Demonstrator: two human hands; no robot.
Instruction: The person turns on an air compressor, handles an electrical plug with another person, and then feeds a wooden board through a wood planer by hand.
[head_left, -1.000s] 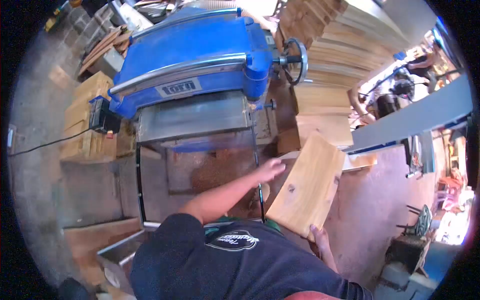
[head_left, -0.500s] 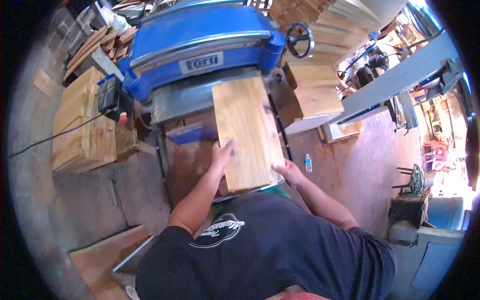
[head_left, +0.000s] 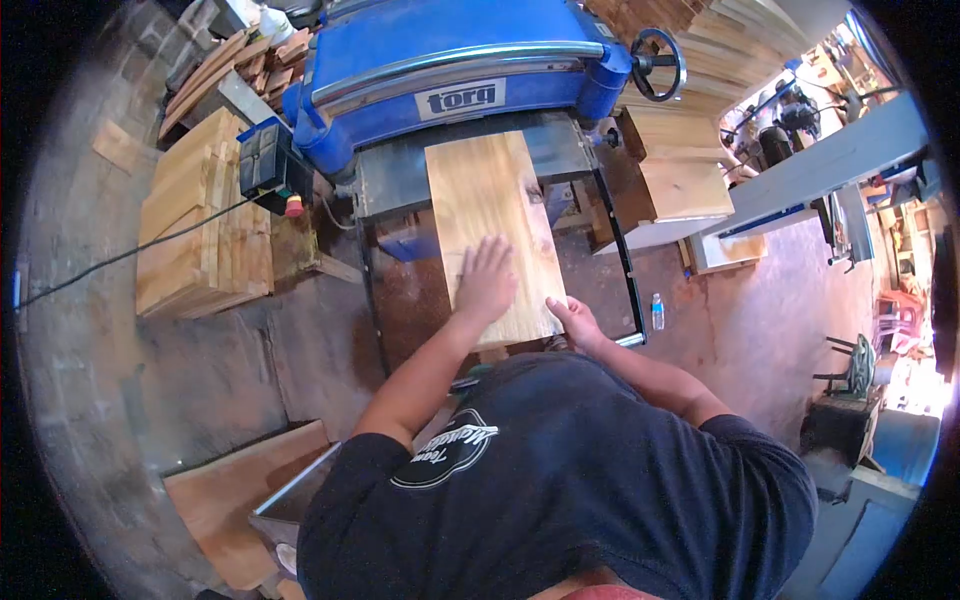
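A light wooden board with a dark knot at its right edge lies lengthwise, its far end on the metal bed of the blue planer marked "torq". My left hand rests flat on top of the board near its near end, fingers spread. At the board's near right corner, my right hand grips the edge, with the thumb on top and the fingers hidden below.
Stacked boards stand left of the planer, beside a black switch box with a cable. A handwheel is at the planer's right. More boards, a grey beam and a small bottle are on the right.
The board was turned and brought from the right onto the planer's bed. My left hand came to it, then moved from its left edge onto its top. My right hand kept its hold.
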